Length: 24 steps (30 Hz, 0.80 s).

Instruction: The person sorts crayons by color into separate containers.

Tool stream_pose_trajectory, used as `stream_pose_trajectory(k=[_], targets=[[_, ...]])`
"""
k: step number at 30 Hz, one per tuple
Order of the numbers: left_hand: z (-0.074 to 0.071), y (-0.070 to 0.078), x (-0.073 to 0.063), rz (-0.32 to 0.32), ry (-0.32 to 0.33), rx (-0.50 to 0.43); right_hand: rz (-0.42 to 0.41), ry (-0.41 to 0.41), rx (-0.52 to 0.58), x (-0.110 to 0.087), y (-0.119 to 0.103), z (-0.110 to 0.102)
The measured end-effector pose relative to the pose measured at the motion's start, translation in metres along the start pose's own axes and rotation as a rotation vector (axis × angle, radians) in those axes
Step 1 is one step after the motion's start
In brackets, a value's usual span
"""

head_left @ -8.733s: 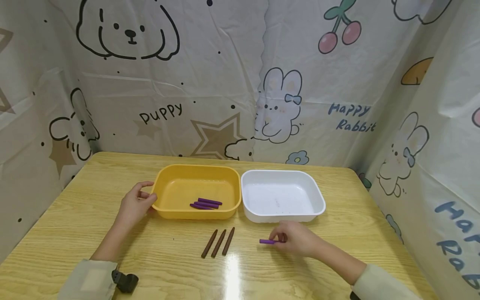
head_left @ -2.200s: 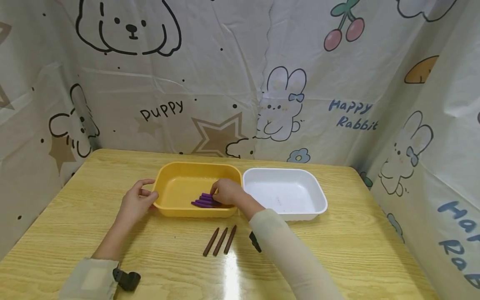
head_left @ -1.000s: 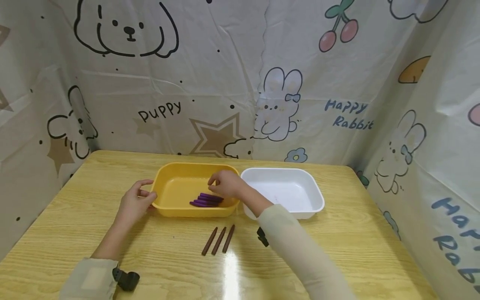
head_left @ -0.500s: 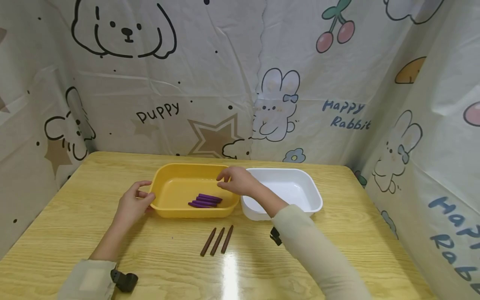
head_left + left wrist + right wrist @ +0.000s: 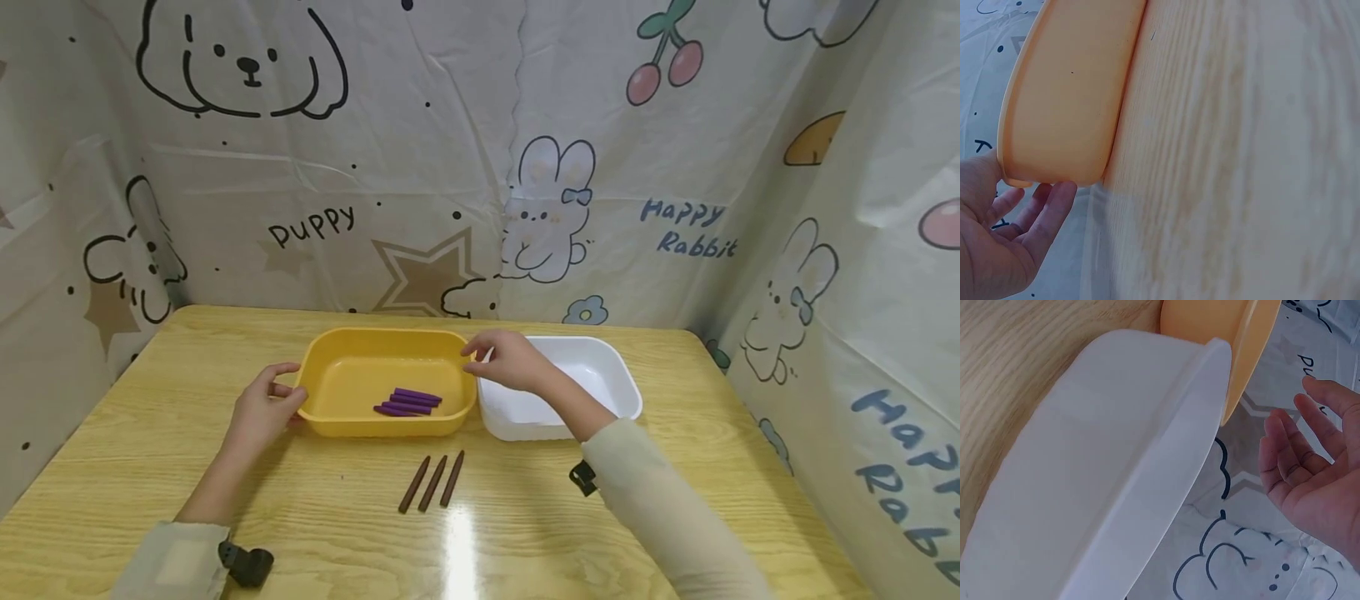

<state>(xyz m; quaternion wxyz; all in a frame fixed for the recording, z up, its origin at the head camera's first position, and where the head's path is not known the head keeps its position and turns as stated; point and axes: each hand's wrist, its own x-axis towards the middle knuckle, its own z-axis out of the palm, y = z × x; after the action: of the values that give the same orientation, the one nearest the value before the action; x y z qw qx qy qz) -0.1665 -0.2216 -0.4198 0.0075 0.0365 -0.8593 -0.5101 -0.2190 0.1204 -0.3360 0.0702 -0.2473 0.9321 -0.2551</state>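
My left hand (image 5: 261, 407) holds the left end of the yellow plastic tub (image 5: 390, 427). In the left wrist view, the fingers (image 5: 1054, 215) touch the outer wall of the tub just under its rim. Several purple crayons (image 5: 411, 400) lie side by side in the tub's front half. My right hand (image 5: 510, 360) hovers over the spot where the yellow tub meets the white tub (image 5: 562, 429), its fingers loosely bent with nothing between them. The right wrist view shows that same hand (image 5: 1316, 469) empty and apart from both tubs.
Three brown crayons (image 5: 432, 483) lie slanted on the wooden table (image 5: 337, 533) in front of the yellow tub. A printed cloth (image 5: 420, 167) hangs behind the table and at its sides. Both wrists wear small black cameras (image 5: 247, 565).
The right hand carried a purple crayon from the table into the yellow tub, laid it beside the others and let go. It has since risen and moved right. The left hand has stayed put.
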Motion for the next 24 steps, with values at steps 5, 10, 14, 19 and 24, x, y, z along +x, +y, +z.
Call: stream_pose_trajectory(k=[5, 10, 14, 19, 24], targets=[[0.0, -0.001, -0.001, -0.005, -0.002, 0.003, 0.021, 0.031, 0.04, -0.01, 0.009, -0.007], [0.0, -0.001, -0.001, -0.006, 0.005, 0.001, 0.061, 0.069, 0.065, -0.021, 0.019, -0.016], [0.001, 0.0, 0.001, -0.006, 0.006, -0.003, 0.088, 0.093, 0.073, -0.03, 0.026, -0.023], [0.001, 0.0, 0.001, -0.014, 0.001, -0.009, 0.135, 0.111, 0.077, -0.041, 0.034, -0.033], [0.0, 0.0, 0.001, -0.016, 0.004, -0.01, 0.168, 0.133, 0.069, -0.05, 0.046, -0.042]])
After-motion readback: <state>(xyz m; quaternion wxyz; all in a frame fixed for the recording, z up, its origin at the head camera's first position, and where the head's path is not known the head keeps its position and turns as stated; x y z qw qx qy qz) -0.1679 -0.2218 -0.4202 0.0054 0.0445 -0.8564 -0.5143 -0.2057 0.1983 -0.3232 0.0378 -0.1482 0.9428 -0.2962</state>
